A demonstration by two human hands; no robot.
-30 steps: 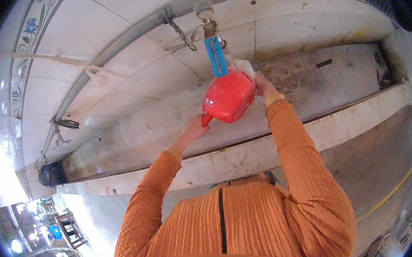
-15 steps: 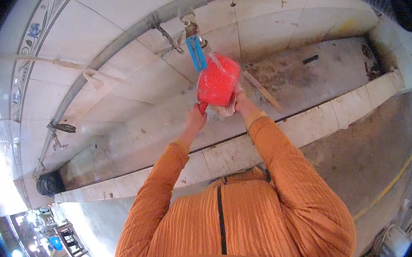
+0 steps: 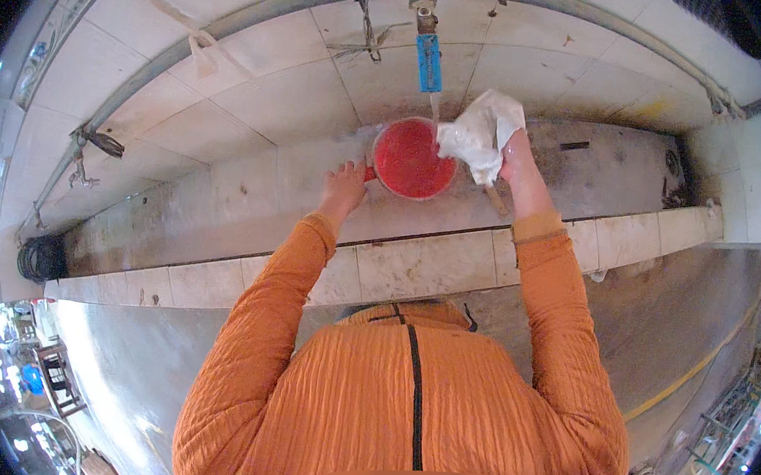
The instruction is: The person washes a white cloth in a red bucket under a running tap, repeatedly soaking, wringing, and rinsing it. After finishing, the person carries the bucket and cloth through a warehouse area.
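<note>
A round red dipper (image 3: 415, 158) stands mouth up in the trough, its short handle pointing left. Water runs down into it from a tap with a blue lever (image 3: 428, 62). Beside the end of the handle is my left hand (image 3: 344, 189), fingers apart and stretched forward; whether they touch the handle is hard to see. My right hand (image 3: 515, 163) grips a crumpled wet white cloth (image 3: 480, 136), raised just right of the dipper, with its lower left corner near the dipper's rim.
The long tiled trough (image 3: 433, 262) has a raised front ledge. A grey pipe (image 3: 264, 15) runs along the wall, with wire ties (image 3: 371, 38) hanging from it. On the trough floor lies a wooden strip (image 3: 496, 200). A black coil (image 3: 41, 258) sits at the left end.
The dipper has turned from tilted, underside toward me, to standing mouth up under the tap. My left fingers have come off its handle. My right hand has moved right and up with the cloth.
</note>
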